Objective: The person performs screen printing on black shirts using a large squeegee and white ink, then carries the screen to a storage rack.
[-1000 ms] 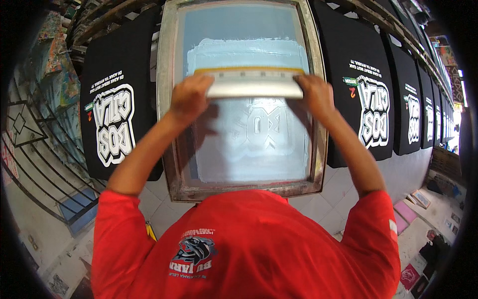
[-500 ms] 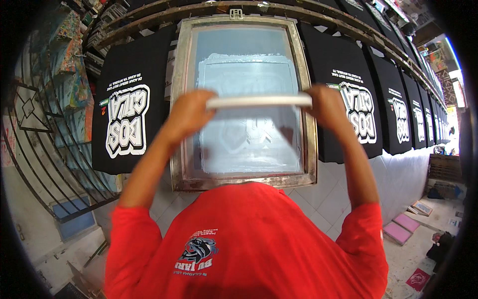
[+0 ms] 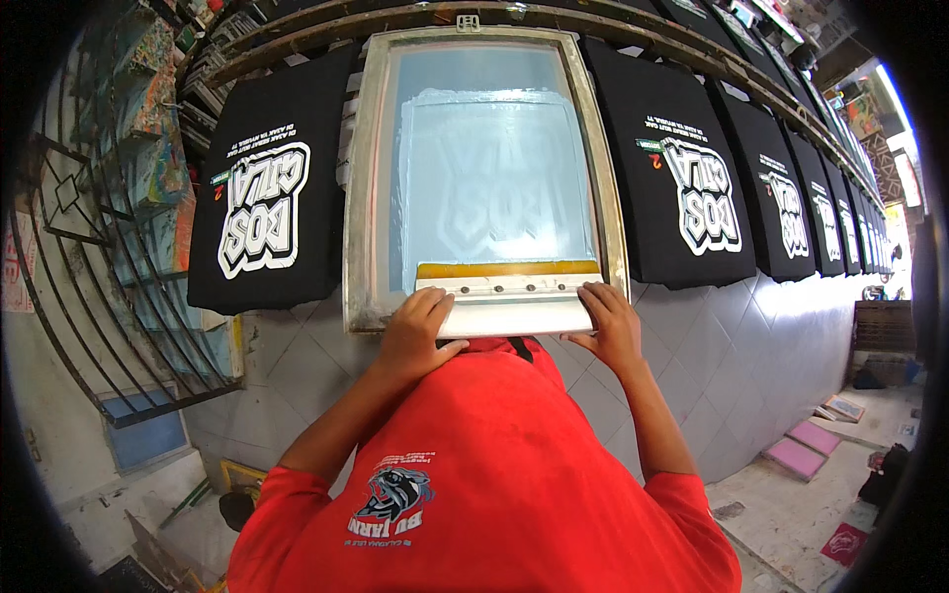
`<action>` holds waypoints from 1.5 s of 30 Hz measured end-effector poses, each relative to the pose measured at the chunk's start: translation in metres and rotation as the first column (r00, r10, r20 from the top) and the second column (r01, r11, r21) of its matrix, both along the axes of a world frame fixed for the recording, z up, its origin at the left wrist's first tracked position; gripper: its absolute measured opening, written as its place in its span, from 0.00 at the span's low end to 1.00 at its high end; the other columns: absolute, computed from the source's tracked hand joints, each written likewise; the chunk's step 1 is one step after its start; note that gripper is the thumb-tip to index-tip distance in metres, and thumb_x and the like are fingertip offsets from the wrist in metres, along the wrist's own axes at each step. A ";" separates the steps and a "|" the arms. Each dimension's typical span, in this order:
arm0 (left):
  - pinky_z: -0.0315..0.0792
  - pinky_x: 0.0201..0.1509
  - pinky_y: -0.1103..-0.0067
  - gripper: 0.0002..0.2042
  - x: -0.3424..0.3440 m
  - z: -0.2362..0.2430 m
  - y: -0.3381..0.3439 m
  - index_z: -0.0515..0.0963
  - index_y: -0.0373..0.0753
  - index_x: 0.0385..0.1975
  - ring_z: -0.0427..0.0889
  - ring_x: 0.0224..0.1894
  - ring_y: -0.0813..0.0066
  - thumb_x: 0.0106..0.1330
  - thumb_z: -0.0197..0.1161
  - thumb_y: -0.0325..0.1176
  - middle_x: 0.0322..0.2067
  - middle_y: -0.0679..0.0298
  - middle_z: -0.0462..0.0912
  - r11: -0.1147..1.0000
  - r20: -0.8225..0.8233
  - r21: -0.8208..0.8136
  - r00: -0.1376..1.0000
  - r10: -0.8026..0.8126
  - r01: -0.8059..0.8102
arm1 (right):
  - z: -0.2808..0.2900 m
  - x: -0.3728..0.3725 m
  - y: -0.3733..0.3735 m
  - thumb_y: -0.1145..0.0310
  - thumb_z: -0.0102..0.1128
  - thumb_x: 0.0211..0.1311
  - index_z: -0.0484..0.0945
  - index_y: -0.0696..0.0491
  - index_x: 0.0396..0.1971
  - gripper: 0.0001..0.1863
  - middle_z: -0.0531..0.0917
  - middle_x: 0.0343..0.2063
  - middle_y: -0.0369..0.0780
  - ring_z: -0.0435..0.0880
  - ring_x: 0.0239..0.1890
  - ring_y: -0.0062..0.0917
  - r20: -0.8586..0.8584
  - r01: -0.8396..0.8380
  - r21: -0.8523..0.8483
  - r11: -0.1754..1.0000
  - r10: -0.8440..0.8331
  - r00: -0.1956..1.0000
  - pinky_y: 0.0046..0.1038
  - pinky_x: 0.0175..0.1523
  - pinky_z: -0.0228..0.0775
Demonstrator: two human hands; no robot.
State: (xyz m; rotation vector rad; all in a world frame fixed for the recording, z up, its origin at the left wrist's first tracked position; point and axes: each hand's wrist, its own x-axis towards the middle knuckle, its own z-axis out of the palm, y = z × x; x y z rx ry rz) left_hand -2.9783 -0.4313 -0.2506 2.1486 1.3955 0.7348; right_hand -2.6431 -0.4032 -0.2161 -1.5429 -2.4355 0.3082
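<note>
A framed printing screen (image 3: pixel 360 188) with pale blue mesh lies in front of me, ink smeared over its middle. Across its near end rests a wide squeegee (image 3: pixel 509 314) with a white handle, a row of bolts and an amber blade turned away from me. My left hand (image 3: pixel 417 331) grips the squeegee's left end, fingers on top and thumb along the near side. At the other end, my right hand (image 3: pixel 608 324) holds it the same way. Whatever lies beneath the screen is mostly hidden; faint lettering shows through the mesh.
Black printed T-shirts flank the screen, one on the left (image 3: pixel 262 188) and one on the right (image 3: pixel 682 178), with several more in a row beyond. A wooden rail (image 3: pixel 346 25) with a metal hinge clamp (image 3: pixel 468 22) runs behind. Curved metal bars (image 3: pixel 74 326) stand at far left.
Both hands have drawn the squeegee toward me, from mid-screen to the near end of the frame. It has tipped over, so its amber blade and bolts now show.
</note>
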 end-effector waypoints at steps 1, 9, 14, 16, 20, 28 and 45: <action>0.68 0.61 0.64 0.27 -0.001 -0.001 -0.001 0.74 0.32 0.51 0.73 0.57 0.51 0.52 0.72 0.38 0.51 0.50 0.76 0.999 0.016 -0.043 1.000 0.005 -0.004 | 0.000 0.002 -0.001 0.61 0.74 0.44 0.78 0.56 0.51 0.31 0.79 0.53 0.45 0.77 0.56 0.41 -0.065 0.025 0.012 1.000 -0.024 0.998 0.37 0.60 0.69; 0.68 0.59 0.65 0.31 -0.072 -0.061 0.004 0.72 0.29 0.55 0.74 0.56 0.47 0.64 0.61 0.52 0.53 0.43 0.75 0.620 -0.118 -0.095 0.627 0.770 -0.779 | -0.065 0.074 0.038 0.55 0.58 0.65 0.77 0.63 0.49 0.25 0.82 0.48 0.51 0.80 0.51 0.45 -0.348 0.619 -0.282 0.733 -0.680 0.646 0.36 0.56 0.69; 0.72 0.49 0.67 0.25 -0.091 -0.079 0.014 0.79 0.27 0.46 0.82 0.43 0.52 0.70 0.55 0.50 0.40 0.44 0.83 0.517 0.107 -0.566 0.565 0.818 -0.642 | -0.061 0.046 0.052 0.53 0.46 0.72 0.80 0.63 0.37 0.25 0.82 0.29 0.55 0.83 0.33 0.44 -0.246 0.641 -0.366 0.675 -0.734 0.633 0.40 0.41 0.70; 0.73 0.46 0.66 0.25 -0.088 -0.067 0.013 0.80 0.27 0.42 0.83 0.40 0.52 0.70 0.54 0.49 0.35 0.44 0.84 0.537 0.070 -0.482 0.581 0.811 -0.692 | -0.054 0.041 0.051 0.53 0.46 0.72 0.79 0.64 0.37 0.25 0.81 0.28 0.56 0.82 0.32 0.43 -0.246 0.668 -0.348 0.658 -0.751 0.612 0.39 0.40 0.70; 0.72 0.43 0.64 0.25 -0.105 -0.053 0.008 0.80 0.27 0.37 0.83 0.37 0.47 0.70 0.54 0.50 0.31 0.42 0.83 0.563 0.062 -0.471 0.611 0.789 -0.679 | -0.038 0.034 0.042 0.53 0.45 0.73 0.79 0.65 0.39 0.26 0.82 0.30 0.54 0.82 0.34 0.39 -0.249 0.665 -0.335 0.668 -0.743 0.622 0.37 0.42 0.70; 0.72 0.42 0.62 0.24 -0.222 -0.049 -0.013 0.80 0.28 0.36 0.81 0.36 0.45 0.70 0.53 0.50 0.30 0.43 0.82 0.590 0.093 -0.442 0.620 0.779 -0.676 | -0.038 -0.074 0.012 0.56 0.45 0.74 0.78 0.66 0.37 0.25 0.80 0.25 0.48 0.77 0.29 0.30 -0.329 0.649 -0.335 0.683 -0.730 0.599 0.34 0.38 0.68; 0.71 0.43 0.62 0.24 -0.565 -0.095 -0.085 0.79 0.28 0.39 0.81 0.37 0.43 0.70 0.54 0.49 0.31 0.41 0.82 0.560 0.060 -0.415 0.593 0.803 -0.717 | -0.089 -0.428 -0.041 0.53 0.44 0.73 0.79 0.64 0.36 0.26 0.81 0.27 0.51 0.79 0.30 0.34 -0.352 0.621 -0.370 0.690 -0.723 0.594 0.35 0.40 0.69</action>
